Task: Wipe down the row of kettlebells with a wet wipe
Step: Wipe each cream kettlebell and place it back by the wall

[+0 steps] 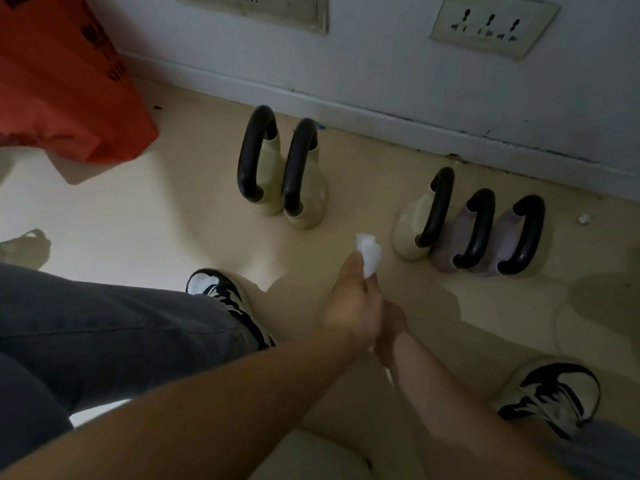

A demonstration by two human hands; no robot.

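Head view is showing me the wet wipe point(370, 252) bunched and sticking up out of the left hand point(351, 306), which is pinching it between thumb and curled fingers in the air above the floor point(173, 220). The right hand point(393, 327) is tucked under and behind the left one, so I am not able to tell whether it is gripping anything. A scrap of white is showing near its wrist, possibly a trailing end of the wipe.

The kettlebells are standing along the wall point(415, 81) in two groups with a gap between them. A cream pair point(273, 168) is ahead and to the left, and a cream kettlebell point(410, 233) with two lilac kettlebells point(462, 221) is ahead and to the right. The wipe is sitting opposite that gap, nearer the single cream one, which lies just ahead and right of it.

Every black handle point(438, 206) is running roughly toward and away from me, so I am judging a stroke along that line, by the left hand, as the shortest reach.
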